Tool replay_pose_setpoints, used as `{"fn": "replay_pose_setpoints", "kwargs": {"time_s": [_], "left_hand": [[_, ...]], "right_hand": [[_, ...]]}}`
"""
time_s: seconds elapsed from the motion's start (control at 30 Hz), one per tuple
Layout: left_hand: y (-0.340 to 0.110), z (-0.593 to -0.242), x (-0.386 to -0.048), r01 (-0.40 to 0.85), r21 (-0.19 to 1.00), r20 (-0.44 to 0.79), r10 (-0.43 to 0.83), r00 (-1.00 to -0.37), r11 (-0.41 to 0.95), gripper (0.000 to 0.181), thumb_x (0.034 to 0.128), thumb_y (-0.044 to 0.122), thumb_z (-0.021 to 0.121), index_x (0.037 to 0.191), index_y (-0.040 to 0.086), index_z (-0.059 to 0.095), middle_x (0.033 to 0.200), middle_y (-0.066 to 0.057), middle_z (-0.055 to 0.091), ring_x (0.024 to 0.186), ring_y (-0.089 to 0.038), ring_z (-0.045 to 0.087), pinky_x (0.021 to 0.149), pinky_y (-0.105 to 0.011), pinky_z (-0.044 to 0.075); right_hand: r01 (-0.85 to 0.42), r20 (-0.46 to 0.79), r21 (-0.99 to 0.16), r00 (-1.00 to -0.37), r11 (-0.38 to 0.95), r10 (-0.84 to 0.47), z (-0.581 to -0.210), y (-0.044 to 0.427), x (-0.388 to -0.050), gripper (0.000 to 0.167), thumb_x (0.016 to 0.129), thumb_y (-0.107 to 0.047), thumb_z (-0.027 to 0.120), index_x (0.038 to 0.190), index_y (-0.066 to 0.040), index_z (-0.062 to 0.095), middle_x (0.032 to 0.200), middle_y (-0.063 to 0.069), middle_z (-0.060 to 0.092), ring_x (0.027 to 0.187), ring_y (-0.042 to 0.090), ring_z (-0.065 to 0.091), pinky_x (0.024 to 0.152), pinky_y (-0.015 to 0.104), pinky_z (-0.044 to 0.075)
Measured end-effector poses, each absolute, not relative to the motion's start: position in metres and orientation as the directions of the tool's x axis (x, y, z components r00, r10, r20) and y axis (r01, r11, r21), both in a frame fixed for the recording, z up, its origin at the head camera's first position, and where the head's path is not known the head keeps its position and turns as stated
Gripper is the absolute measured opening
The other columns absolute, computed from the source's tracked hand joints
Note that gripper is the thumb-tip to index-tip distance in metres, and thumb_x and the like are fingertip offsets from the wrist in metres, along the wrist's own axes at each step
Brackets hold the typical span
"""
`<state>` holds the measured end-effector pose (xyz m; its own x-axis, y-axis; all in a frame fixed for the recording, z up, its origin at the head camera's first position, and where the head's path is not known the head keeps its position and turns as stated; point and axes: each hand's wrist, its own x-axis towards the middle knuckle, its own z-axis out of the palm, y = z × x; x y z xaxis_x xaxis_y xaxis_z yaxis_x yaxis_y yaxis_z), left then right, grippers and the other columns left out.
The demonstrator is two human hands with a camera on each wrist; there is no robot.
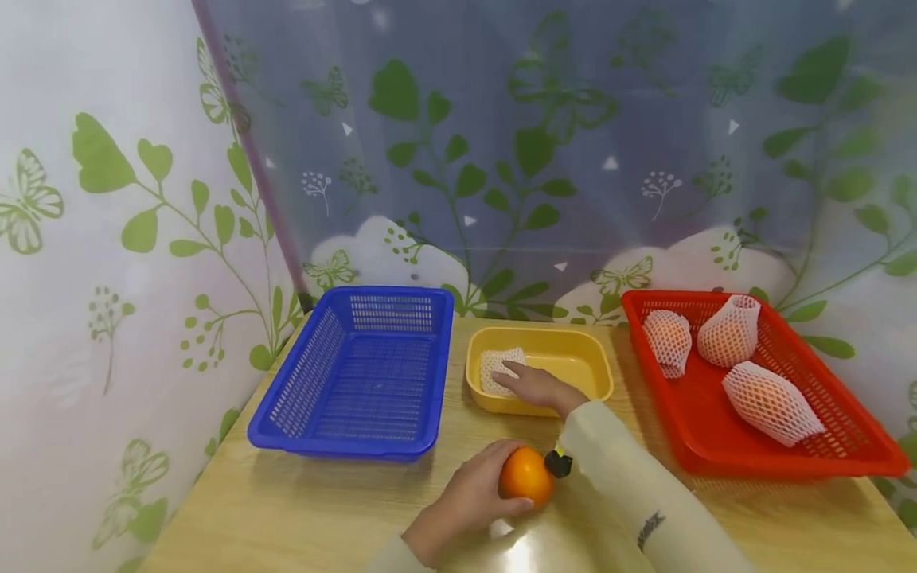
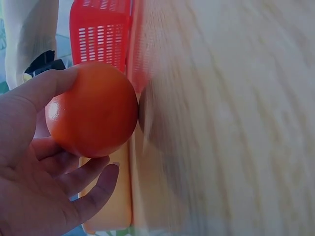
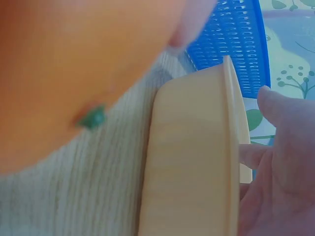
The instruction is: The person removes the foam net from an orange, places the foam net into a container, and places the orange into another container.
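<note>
In the head view an orange (image 1: 526, 477) rests on the table near its front, and my left hand (image 1: 476, 495) grips it from the left. The left wrist view shows the thumb and fingers curled round that orange (image 2: 93, 109). My right hand (image 1: 539, 387) reaches over the front rim into a yellow basin (image 1: 573, 344). Its extended fingers lie over the white foam nets (image 1: 494, 371) at the basin's left side. In the right wrist view the basin's wall (image 3: 189, 157) hides the fingertips and the nets.
At the left stands a blue basket (image 1: 372, 382) with nothing seen inside. To the right, a red basket (image 1: 705, 422) holds three orange fruits in white foam nets (image 1: 770, 402). A black device (image 1: 558, 463) sits at my right wrist, close to the orange. A patterned curtain hangs behind.
</note>
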<state>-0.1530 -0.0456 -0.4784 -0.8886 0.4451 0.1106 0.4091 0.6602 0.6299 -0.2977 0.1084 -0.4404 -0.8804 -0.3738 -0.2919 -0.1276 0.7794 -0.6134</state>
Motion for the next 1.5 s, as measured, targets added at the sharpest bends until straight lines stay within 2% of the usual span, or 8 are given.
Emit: {"fn": "replay_pose_setpoints", "kwargs": {"time_s": [0.2, 0.3, 0.43, 0.73, 0.83, 1.07, 1.33, 1.5], "left_hand": [[-0.051, -0.478, -0.155, 0.367, 0.665, 0.071, 0.434, -0.898, 0.650, 0.073, 0.0800, 0.043, 0.079, 0.139, 0.014, 0.048, 0.139, -0.002, 0.052, 0.119, -0.022, 0.055, 0.100, -0.044, 0.046], [-0.054, -0.476, -0.156, 0.358, 0.683, 0.064, 0.437, -0.897, 0.637, 0.074, 0.0793, 0.043, 0.079, 0.139, 0.012, 0.048, 0.139, -0.003, 0.052, 0.120, -0.022, 0.055, 0.102, -0.043, 0.045], [-0.055, -0.475, -0.156, 0.380, 0.685, 0.091, 0.444, -0.892, 0.622, 0.075, 0.0790, 0.041, 0.080, 0.139, 0.010, 0.047, 0.138, -0.004, 0.052, 0.121, -0.020, 0.054, 0.103, -0.040, 0.044], [-0.058, -0.471, -0.156, 0.411, 0.706, 0.113, 0.482, -0.869, 0.577, 0.071, 0.0823, 0.042, 0.076, 0.142, 0.015, 0.049, 0.140, -0.003, 0.052, 0.122, -0.021, 0.053, 0.103, -0.040, 0.044], [-0.065, -0.459, -0.154, 0.397, 0.714, 0.100, 0.476, -0.874, 0.577, 0.069, 0.0813, 0.044, 0.077, 0.139, 0.014, 0.052, 0.137, -0.004, 0.055, 0.117, -0.020, 0.055, 0.098, -0.037, 0.047], [-0.092, -0.415, -0.150, 0.331, 0.791, 0.088, 0.439, -0.894, 0.515, 0.065, 0.0812, 0.041, 0.078, 0.136, 0.014, 0.055, 0.126, -0.004, 0.060, 0.100, -0.019, 0.061, 0.075, -0.031, 0.052], [-0.135, -0.379, -0.156, 0.300, 0.856, 0.116, 0.408, -0.905, 0.421, 0.062, 0.0848, 0.031, 0.076, 0.137, 0.009, 0.051, 0.125, -0.013, 0.059, 0.099, -0.023, 0.062, 0.078, -0.033, 0.054], [-0.163, -0.364, -0.170, 0.285, 0.878, 0.135, 0.371, -0.919, 0.385, 0.061, 0.0872, 0.028, 0.074, 0.140, 0.014, 0.048, 0.131, -0.013, 0.055, 0.102, -0.025, 0.062, 0.083, -0.033, 0.054]], "right_hand": [[-0.134, -0.277, -0.601, -0.890, 0.788, -0.363, -0.438, 0.110, -0.298, 0.074, 0.099, -0.058, 0.038, 0.155, -0.013, 0.021, 0.156, 0.018, 0.029, 0.139, 0.042, 0.030, 0.114, 0.058, 0.021], [-0.150, -0.243, -0.591, -0.904, 0.792, -0.352, -0.434, 0.109, -0.297, 0.077, 0.099, -0.058, 0.039, 0.156, -0.011, 0.018, 0.155, 0.019, 0.029, 0.138, 0.043, 0.032, 0.113, 0.062, 0.018], [-0.170, -0.204, -0.587, -0.915, 0.792, -0.347, -0.429, 0.108, -0.293, 0.074, 0.099, -0.053, 0.042, 0.154, -0.007, 0.022, 0.154, 0.019, 0.031, 0.139, 0.042, 0.031, 0.112, 0.064, 0.013], [-0.232, -0.130, -0.604, -0.915, 0.763, -0.381, -0.427, 0.108, -0.286, 0.069, 0.100, -0.047, 0.046, 0.152, -0.006, 0.028, 0.154, 0.018, 0.032, 0.141, 0.043, 0.027, 0.111, 0.066, 0.013], [-0.260, -0.097, -0.607, -0.914, 0.751, -0.395, -0.427, 0.107, -0.285, 0.069, 0.099, -0.047, 0.047, 0.152, -0.006, 0.028, 0.154, 0.018, 0.033, 0.141, 0.042, 0.026, 0.112, 0.066, 0.012], [-0.317, -0.021, -0.627, -0.906, 0.712, -0.422, -0.427, 0.100, -0.280, 0.068, 0.099, -0.044, 0.050, 0.151, -0.006, 0.030, 0.153, 0.018, 0.035, 0.140, 0.042, 0.029, 0.111, 0.067, 0.014], [-0.393, 0.073, -0.611, -0.892, 0.688, -0.445, -0.424, 0.081, -0.267, 0.073, 0.094, -0.042, 0.060, 0.151, -0.009, 0.031, 0.154, 0.015, 0.033, 0.142, 0.039, 0.025, 0.112, 0.067, 0.009], [-0.422, 0.104, -0.604, -0.882, 0.676, -0.459, -0.424, 0.070, -0.256, 0.071, 0.092, -0.038, 0.063, 0.150, -0.011, 0.034, 0.155, 0.016, 0.032, 0.143, 0.040, 0.024, 0.111, 0.067, 0.009]]}}
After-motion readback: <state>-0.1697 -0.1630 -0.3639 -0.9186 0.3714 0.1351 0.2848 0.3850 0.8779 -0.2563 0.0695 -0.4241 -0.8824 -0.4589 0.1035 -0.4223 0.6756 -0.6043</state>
